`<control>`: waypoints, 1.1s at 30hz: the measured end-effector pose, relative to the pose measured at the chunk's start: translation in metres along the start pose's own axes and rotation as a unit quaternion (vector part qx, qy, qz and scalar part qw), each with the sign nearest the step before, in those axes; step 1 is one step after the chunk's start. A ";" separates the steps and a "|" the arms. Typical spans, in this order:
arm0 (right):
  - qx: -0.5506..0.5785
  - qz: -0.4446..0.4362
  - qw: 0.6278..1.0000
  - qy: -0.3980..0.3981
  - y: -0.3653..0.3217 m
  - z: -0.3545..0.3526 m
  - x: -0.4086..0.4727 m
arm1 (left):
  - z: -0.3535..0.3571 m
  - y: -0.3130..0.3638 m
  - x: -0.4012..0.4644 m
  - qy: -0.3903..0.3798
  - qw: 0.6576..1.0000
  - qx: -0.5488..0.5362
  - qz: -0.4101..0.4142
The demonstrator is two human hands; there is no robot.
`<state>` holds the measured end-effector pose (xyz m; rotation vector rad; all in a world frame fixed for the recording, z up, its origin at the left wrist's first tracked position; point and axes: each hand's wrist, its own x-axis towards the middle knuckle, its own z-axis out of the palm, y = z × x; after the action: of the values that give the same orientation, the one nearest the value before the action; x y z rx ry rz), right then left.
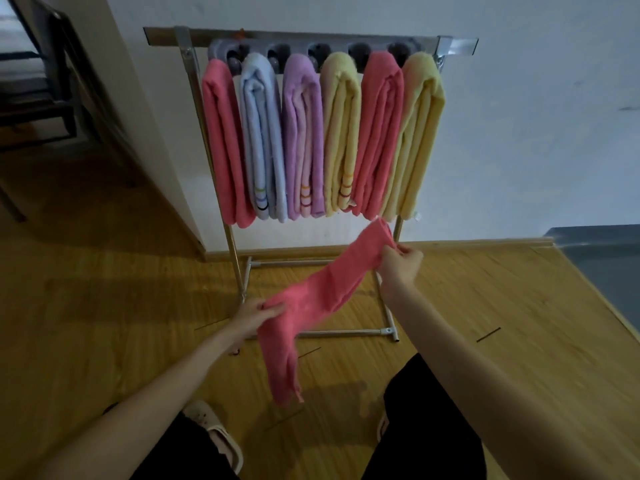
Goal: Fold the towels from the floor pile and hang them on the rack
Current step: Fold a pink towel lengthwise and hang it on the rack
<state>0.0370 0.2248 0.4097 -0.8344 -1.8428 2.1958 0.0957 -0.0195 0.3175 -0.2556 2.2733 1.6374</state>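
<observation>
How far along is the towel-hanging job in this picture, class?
Done: six folded towels hang on the metal rack, from a pink one on the left to a yellow one on the right. In hand: the left hand and right hand hold a pink towel stretched between them, unfolded. Left: folding and hanging it; no floor pile is visible.

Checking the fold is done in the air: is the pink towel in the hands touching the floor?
Apart. The head view shows the pink towel stretched between left hand and right hand, its lower end hanging above the floor.
</observation>
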 end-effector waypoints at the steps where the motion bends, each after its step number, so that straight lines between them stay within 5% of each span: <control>1: -0.048 0.015 0.999 -0.008 0.016 -0.002 0.009 | -0.007 0.011 0.000 -0.003 1.000 0.005 0.012; 4: -0.182 0.075 0.975 -0.100 0.065 -0.004 0.028 | -0.021 0.056 -0.004 -0.037 0.994 0.060 0.079; 7: -0.327 0.081 0.910 -0.242 0.084 -0.007 0.017 | -0.030 0.102 -0.013 -0.093 0.975 0.151 0.131; 10: -0.496 -0.025 0.779 -0.383 0.083 -0.009 0.005 | -0.037 0.138 -0.027 -0.172 0.951 0.216 0.141; 12: -0.504 -0.138 0.736 -0.430 0.073 -0.004 -0.002 | -0.039 0.152 -0.034 -0.210 0.937 0.243 0.139; 14: -0.381 -0.181 0.758 -0.498 0.057 0.002 -0.014 | -0.039 0.159 -0.037 -0.236 0.924 0.268 0.134; 17: -0.207 -0.112 0.774 -0.588 0.034 0.010 -0.029 | -0.038 0.159 -0.036 -0.255 0.912 0.297 0.123; 21: -0.223 -0.092 0.730 -0.639 0.025 0.015 -0.033 | -0.043 0.152 -0.036 -0.256 0.913 0.293 0.125; 29: -0.237 -0.062 0.705 -0.665 0.006 0.003 -0.027 | -0.053 0.139 -0.044 -0.256 0.919 0.287 0.085; 33: -0.185 0.018 0.742 -0.644 0.006 -0.004 -0.017 | -0.070 0.133 -0.051 -0.255 0.928 0.259 0.080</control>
<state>0.0544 0.2191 0.4092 1.0393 -2.7660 2.6528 0.0884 -0.0443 0.4743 0.4435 2.2315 0.9460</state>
